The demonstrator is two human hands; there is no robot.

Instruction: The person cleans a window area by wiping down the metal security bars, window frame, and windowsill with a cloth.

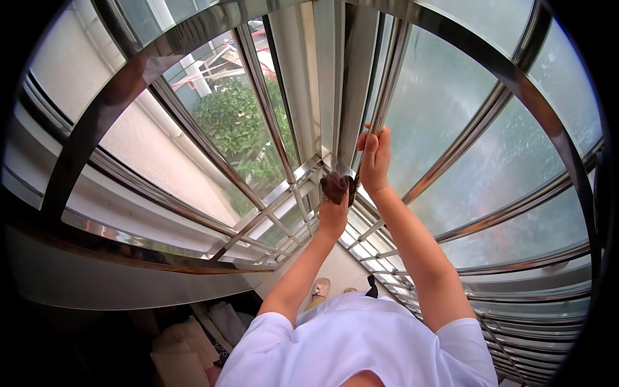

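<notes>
My left hand [333, 216] is closed around a bunched dark brown cloth [336, 186], which sits low in the corner where the two barred window sides meet. Just above and to the right, my right hand [374, 160] has its fingers wrapped round an upright shiny metal bar [391, 71]. The cloth is close to the foot of that bar; whether it touches the bar cannot be made out.
Metal window bars [264, 109] surround me on both sides. Frosted glass [445, 109] stands behind the right ones; green shrubs [235, 119] show outside on the left. Folded fabrics [187, 348] lie in a dark space at lower left, and a foot [321, 286] rests on the pale floor.
</notes>
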